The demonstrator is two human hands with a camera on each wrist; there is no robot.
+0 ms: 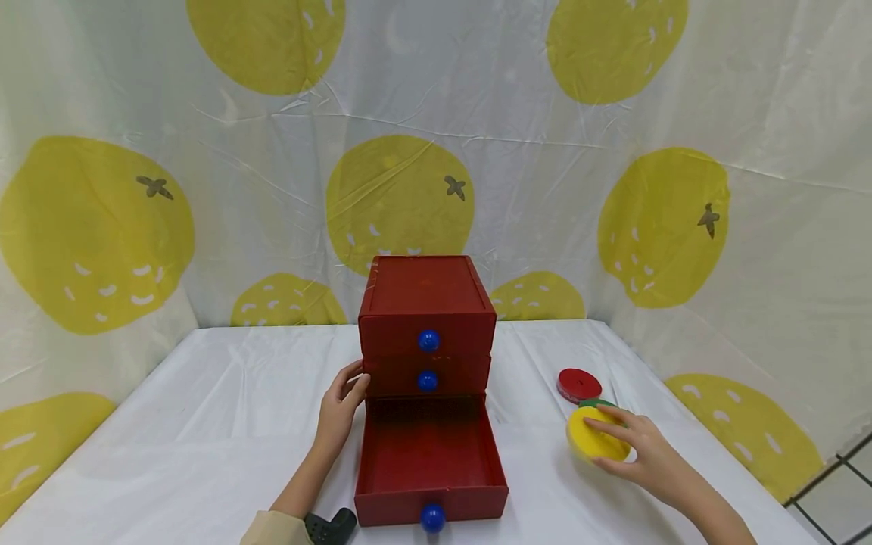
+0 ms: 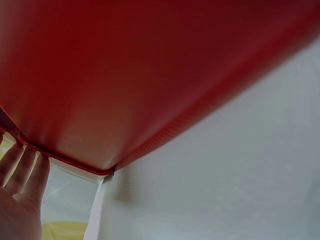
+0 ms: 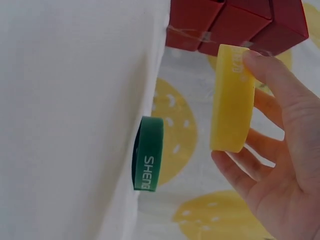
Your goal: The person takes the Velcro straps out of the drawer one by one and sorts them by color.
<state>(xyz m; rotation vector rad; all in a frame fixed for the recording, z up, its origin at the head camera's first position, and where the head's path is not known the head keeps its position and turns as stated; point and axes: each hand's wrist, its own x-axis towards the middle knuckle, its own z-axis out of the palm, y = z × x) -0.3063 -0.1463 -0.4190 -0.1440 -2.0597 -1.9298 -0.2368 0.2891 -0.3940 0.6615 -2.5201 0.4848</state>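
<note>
A red cabinet (image 1: 425, 286) with blue knobs stands mid-table; its lowest drawer (image 1: 391, 506) is pulled out, with nothing visible inside. My left hand (image 1: 344, 401) rests against the cabinet's left side, thumb near the front edge; in the left wrist view its extended fingers (image 2: 36, 177) touch the red rim. On the right, my right hand (image 1: 643, 448) pinches a yellow tape roll (image 3: 232, 100) between thumb and fingers, held above the table. Behind it lies a green tape roll (image 3: 149, 152) with white lettering, partly covered in the head view. Farther back lies a red roll (image 1: 579, 384).
The upper two drawers (image 1: 395, 376) are closed. A black object (image 1: 334, 527) lies by my left forearm, left of the pulled-out drawer. White cloth covers the table (image 1: 238, 401), and a lemon-patterned curtain (image 1: 518, 197) hangs behind and at the sides.
</note>
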